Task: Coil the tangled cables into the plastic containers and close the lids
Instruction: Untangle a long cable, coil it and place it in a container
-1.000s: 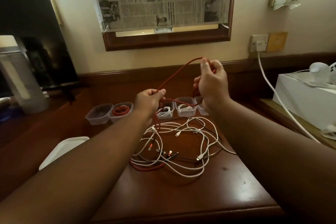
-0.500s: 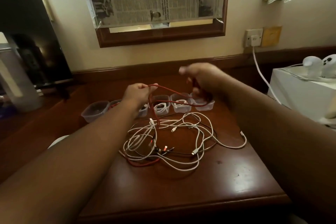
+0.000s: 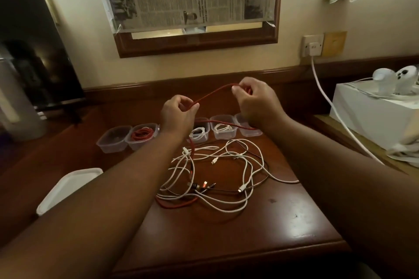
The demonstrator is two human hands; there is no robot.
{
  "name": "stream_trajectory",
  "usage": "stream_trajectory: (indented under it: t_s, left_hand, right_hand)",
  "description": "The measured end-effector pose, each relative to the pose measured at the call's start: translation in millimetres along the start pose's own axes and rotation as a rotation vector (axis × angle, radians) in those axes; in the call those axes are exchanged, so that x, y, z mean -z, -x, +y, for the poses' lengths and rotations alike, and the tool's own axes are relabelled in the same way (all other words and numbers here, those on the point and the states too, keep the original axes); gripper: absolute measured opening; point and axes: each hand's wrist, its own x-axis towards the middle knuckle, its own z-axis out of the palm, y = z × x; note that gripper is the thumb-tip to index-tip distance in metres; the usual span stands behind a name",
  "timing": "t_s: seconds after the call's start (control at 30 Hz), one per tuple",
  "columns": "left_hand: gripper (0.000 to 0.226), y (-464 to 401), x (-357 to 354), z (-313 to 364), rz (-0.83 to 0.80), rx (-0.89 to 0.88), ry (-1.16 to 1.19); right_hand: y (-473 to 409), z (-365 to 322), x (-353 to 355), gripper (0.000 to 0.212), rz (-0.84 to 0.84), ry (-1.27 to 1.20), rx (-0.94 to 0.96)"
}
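above the wooden table (image 3: 283, 222), the left hand (image 3: 179, 115) and right hand (image 3: 256, 102) each pinch a red cable (image 3: 213, 95) stretched left-to-right between them, its tail dropping into the tangle (image 3: 217, 174).

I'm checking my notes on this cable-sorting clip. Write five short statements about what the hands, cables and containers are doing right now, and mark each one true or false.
1. Both hands hold the red cable up off the table. True: the left hand and right hand each pinch it.
2. All the plastic containers are empty. False: one container holds a coiled red cable, and others hold white cables.
3. A tangle of white cables lies on the wooden table. True.
4. The containers already have their lids on. False: they stand open, and a white lid lies apart on the left.
5. A white cord is plugged into the wall socket. True.
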Motion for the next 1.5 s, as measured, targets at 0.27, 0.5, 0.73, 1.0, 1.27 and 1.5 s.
stream_trajectory:
  t_s: [0.27, 0.5, 0.73, 1.0, 1.27, 1.5]
  left_hand:
    - [0.018, 34.6, -18.5, -7.9, -0.345, 0.091, 0.111]
    - [0.024, 10.1, 8.4, -10.9, -0.287, 0.18, 0.146]
    - [0.018, -0.6, 14.4, 8.5, -0.192, -0.033, 0.105]
    - [0.02, 21.9, 5.2, -13.3, -0.422, 0.058, 0.165]
    - [0.029, 30.3, 3.1, -13.1, -0.374, 0.154, 0.36]
    - [0.019, 19.2, 17.6, 5.8, -0.415, 0.18, 0.588]
  right_hand:
    - [-20.1, -34.4, 5.2, 0.018, 0.04, -1.159, -0.302]
    - [-25.1, -30.5, -1.2, 0.015, -0.238, -0.073, -0.036]
    - [-24.3, -27.0, -30.7, 0.019, -0.651, 0.538, 0.016]
    - [-29.5, -22.3, -32.6, 0.013, -0.428, 0.155, 0.016]
    - [-28.2, -11.8, -32.5, 0.021, -0.247, -0.102, -0.129]
    - [-34.0, -12.7, -15.6, 0.025, -0.183, -0.062, -0.171]
